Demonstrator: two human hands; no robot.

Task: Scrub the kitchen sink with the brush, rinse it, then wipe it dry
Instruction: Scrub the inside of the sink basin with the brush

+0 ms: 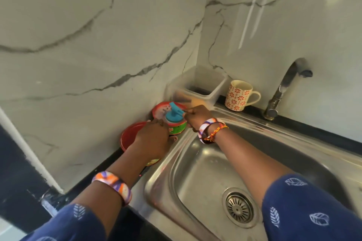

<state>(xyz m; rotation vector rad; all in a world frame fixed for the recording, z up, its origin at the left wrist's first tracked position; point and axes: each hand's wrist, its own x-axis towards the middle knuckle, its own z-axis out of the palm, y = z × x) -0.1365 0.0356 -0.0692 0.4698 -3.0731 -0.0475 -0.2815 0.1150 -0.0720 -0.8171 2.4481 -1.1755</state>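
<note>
Sleeves of mine, blue with white leaves, frame the counter's near edge; my left hand (151, 141) curls closed around the base of the green dispenser (175, 125) beside the red bowl (130, 139), at the sink's far-left corner, while my right hand (195, 116) pinches its blue pump top. No brush is visible (maybe hidden). Press off-centre, I judge, and the dispenser tips onto the sink (205, 164) rim, or knocks the mug (238, 95) farther right, near the tap (284, 88).

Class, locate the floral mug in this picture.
In the head view, the floral mug stands upright on the dark counter ledge behind the sink, between the clear plastic container and the tap.
</note>
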